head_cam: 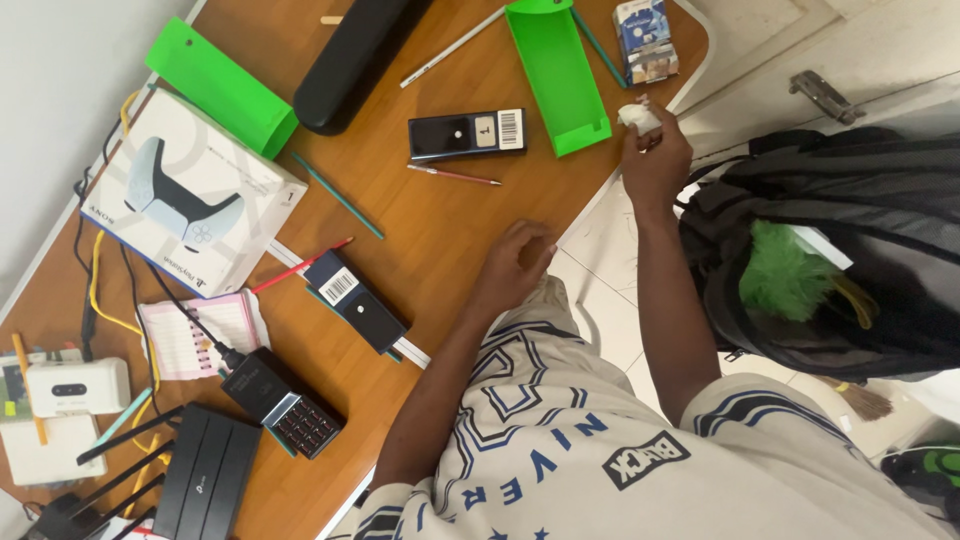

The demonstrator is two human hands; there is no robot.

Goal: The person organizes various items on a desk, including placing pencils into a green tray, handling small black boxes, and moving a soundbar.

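My right hand (pixel 655 165) is off the wooden table's (pixel 440 235) right edge, closed on a small white crumpled piece (pixel 638 118), just right of an open green tray-shaped box (pixel 560 75). With fingers curled and nothing in them, my left hand (pixel 515 265) rests on the table near its edge. A small black box with a white label (pixel 467 135) and a thin red pencil (pixel 452 175) lie a little beyond the left hand.
On the table: a second black labelled box (pixel 355 300), a white box picturing a game controller (pixel 190 200), a green lid (pixel 220 85), a long black case (pixel 355 55), a small carton (pixel 645 40), pencils, cables, a black router (pixel 205 485). A dark backpack (pixel 880 210) holding something green and fluffy (pixel 785 275) stands on the floor at right.
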